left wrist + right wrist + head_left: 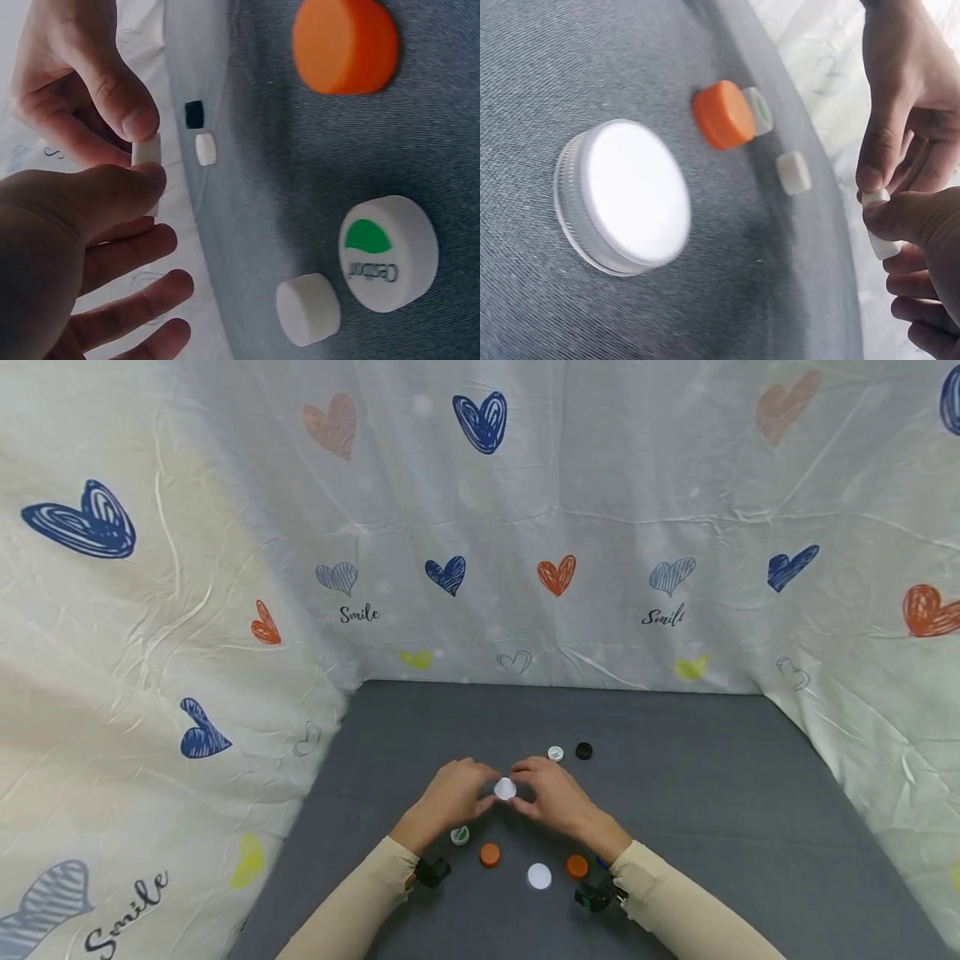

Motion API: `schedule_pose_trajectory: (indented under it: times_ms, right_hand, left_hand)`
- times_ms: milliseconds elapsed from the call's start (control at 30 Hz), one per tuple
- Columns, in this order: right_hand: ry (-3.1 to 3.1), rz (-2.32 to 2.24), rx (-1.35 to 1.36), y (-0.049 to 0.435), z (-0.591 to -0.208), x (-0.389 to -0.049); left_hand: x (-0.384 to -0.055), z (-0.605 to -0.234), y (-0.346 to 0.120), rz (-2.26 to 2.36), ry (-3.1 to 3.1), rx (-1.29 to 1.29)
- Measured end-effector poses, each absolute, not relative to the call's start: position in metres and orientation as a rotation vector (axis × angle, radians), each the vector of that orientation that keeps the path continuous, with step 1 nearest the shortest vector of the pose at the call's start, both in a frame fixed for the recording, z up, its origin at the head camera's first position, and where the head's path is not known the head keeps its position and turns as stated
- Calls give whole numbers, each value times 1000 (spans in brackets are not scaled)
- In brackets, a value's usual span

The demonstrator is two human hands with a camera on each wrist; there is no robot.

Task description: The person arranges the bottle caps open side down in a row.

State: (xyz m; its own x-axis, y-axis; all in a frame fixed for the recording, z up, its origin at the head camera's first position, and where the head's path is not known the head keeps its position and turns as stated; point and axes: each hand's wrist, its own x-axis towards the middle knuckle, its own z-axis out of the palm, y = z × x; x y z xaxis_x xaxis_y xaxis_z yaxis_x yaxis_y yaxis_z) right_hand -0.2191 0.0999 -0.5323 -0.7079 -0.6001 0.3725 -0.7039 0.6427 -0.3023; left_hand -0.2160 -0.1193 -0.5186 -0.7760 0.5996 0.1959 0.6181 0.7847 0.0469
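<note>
Both hands meet over the middle of the table, pinching one small white bottle cap [506, 789] between them. My left hand [456, 795] grips it by thumb and fingertips from the left. From the other side, my right hand [557, 797] pinches the same cap. In the left wrist view the held cap [147, 150] shows edge-on between the two thumbs, and the left hand's other fingers [135, 300] spread away from it. The right wrist view shows the white cap [886, 246] tilted in the fingertips, partly covered by the thumbs.
Nearer the body lie a white cap with a green mark [460, 836], two orange caps [490, 855], a wide white lid [539, 877] and a partly hidden blue piece [602, 862]. A white cap [555, 752] and a black cap [583, 750] sit beyond the right hand.
</note>
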Motion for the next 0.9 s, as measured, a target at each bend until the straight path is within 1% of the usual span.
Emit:
schedule_pose_trajectory:
  times_ms: [400,900]
  right_hand:
    - [-2709,573,1073,87,-555,-216]
    - [-2640,485,1094,79,-570,-214]
  left_hand:
    - [-214,-539,-119,52,-2812,-991]
    - [-212,-550,-116,150,-2813,-945]
